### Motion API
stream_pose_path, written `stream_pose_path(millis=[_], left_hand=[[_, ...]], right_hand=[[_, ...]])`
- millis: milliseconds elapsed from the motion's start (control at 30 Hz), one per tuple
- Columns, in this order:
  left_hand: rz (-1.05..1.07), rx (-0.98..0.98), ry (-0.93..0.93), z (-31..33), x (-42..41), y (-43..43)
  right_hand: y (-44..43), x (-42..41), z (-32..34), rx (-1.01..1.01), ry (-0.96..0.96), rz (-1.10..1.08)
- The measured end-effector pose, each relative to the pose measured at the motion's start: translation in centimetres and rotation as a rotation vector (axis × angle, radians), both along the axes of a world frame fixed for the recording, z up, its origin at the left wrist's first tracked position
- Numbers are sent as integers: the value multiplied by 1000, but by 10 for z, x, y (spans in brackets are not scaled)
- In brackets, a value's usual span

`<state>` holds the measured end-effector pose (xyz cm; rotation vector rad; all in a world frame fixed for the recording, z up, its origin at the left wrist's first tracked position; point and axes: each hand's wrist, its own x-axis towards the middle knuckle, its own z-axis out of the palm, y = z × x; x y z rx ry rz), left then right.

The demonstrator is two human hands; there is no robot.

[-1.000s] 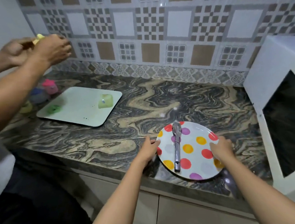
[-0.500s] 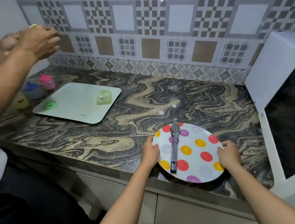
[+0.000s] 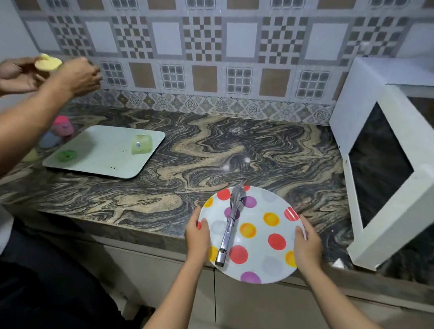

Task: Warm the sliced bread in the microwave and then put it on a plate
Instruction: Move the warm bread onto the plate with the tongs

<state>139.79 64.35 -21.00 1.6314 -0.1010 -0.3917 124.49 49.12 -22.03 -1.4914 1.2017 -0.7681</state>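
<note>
A white plate [image 3: 267,261] with coloured dots is lifted off the counter and juts out past its front edge. Metal tongs [image 3: 230,225] lie lengthwise across it. My left hand [image 3: 197,235] grips the plate's left rim and my right hand [image 3: 306,245] grips its right rim. The white microwave [image 3: 390,174] stands at the right with its dark door closed. No sliced bread shows near me.
Another person stands at the left, hands [image 3: 47,73] raised, holding a pale yellow round piece [image 3: 48,63]. A white cutting board [image 3: 106,157] with a green piece and a pale block lies on the marbled counter [image 3: 210,154]. Small coloured containers [image 3: 62,126] sit behind it.
Both my hands closed on the plate's rims and drew it toward me, off the counter's front edge. The other person's hands parted, showing the yellow piece.
</note>
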Motion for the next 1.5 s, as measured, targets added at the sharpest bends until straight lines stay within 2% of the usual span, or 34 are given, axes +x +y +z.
stream_pose_path(millis=[200, 500, 700, 933, 1133, 1300, 1500], left_hand=[[54, -90, -28, 18, -63, 47], [83, -111, -25, 32, -202, 108], [32, -108, -3, 21, -311, 106], [-144, -130, 111, 3, -414, 29], [-254, -189, 182, 5, -466, -66], [-332, -169, 143, 12, -469, -151], [-388, -22, 14, 22, -433, -258]], right_hand=[[40, -53, 12, 47, -143, 24], [91, -183, 9, 38, -152, 41], [99, -304, 7, 57, -154, -24], [58, -436, 7, 73, -136, -227], [-8, -499, 24, 37, -59, -385], [-81, -509, 41, 2, -102, -432], [-179, -477, 45, 25, -108, -475]])
